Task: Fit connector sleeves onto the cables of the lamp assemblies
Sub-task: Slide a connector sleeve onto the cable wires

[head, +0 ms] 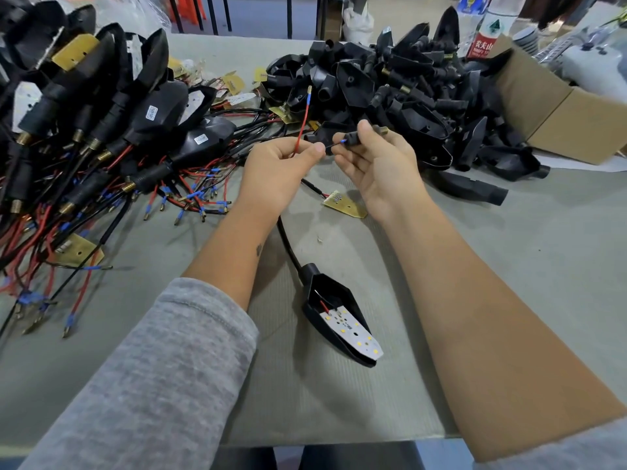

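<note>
My left hand (276,171) pinches the cable's two wires: a red wire (303,122) that rises to a blue and brass tip, and a black wire whose blue tip (342,141) points right. My right hand (375,164) grips a black connector sleeve (356,137) with a brass threaded end, its mouth right at that blue tip. The black cable (286,240) runs down between my forearms to a lamp assembly (341,322), a black pointed shell with a white LED board, lying on the grey table (509,252).
A heap of lamp assemblies with sleeves and red and black wires (101,130) covers the left of the table. A pile of empty black shells and sleeves (407,89) lies at the back right, beside a cardboard box (559,110). A loose brass-coloured board (346,205) lies under my right hand.
</note>
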`<state>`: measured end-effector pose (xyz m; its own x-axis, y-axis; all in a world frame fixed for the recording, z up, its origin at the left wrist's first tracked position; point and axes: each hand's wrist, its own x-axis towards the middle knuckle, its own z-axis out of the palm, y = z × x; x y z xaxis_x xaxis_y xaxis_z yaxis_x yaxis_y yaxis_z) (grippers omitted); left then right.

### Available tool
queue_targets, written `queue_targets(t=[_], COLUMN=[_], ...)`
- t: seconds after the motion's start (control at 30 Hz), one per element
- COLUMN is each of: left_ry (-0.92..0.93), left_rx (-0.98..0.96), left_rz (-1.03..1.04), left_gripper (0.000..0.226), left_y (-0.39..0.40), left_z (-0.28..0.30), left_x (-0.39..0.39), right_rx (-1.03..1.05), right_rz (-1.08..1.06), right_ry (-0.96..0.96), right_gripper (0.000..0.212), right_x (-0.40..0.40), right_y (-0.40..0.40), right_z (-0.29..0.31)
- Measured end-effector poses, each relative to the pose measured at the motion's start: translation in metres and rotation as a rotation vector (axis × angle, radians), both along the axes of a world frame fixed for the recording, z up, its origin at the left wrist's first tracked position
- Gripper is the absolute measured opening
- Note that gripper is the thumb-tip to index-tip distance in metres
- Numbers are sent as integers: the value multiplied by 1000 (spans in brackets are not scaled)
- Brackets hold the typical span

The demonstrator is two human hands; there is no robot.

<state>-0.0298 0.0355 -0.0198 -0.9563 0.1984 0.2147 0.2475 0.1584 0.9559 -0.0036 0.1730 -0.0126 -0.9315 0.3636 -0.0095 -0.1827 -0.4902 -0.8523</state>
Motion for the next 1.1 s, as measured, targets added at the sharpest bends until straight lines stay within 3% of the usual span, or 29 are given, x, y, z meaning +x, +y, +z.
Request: queue_targets(t=[0.33, 0.6, 0.77, 0.93, 1.1], left_ry=[-60, 112, 78, -96, -104], left_rx=[8, -23, 56, 356, 532], left_rz=[22, 63, 49, -52, -50], left_gripper=[24, 15, 17, 22, 18], left_y=[5, 6, 6, 2, -2], left_z=[0, -3, -1, 6, 7], left_x=[-2, -3, -4, -5, -4], right_rx=[441, 117, 37, 88, 159], right_rz=[75, 176, 168, 185, 219], right_ry=[-34, 60, 94, 51, 18], right_gripper=[2, 6, 4, 4, 6], right_x=[3, 4, 2, 3, 5], right_y=[-13, -13, -11, -10, -12], right_z=[-2, 0, 1, 0, 1])
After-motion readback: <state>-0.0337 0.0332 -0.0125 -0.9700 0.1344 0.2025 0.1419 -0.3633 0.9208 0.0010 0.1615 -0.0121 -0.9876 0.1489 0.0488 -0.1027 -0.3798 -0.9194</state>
